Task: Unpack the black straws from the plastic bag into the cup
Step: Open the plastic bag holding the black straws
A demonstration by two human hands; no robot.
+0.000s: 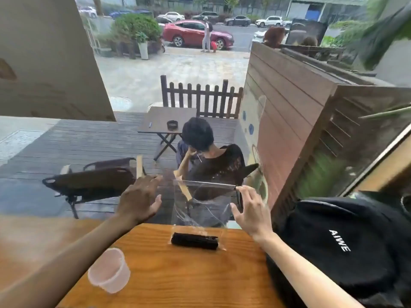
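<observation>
A clear plastic zip bag stands upright on the wooden table, its sealed top edge level. A bundle of black straws lies in the bag's bottom, resting on the table. My right hand pinches the bag's upper right corner. My left hand hovers to the left of the bag with fingers spread, touching nothing. A clear plastic cup stands at the near left of the table, well apart from the bag.
A black backpack sits against the table's right side. A window pane runs just behind the table; beyond it a person sits on a deck with chairs and a small table.
</observation>
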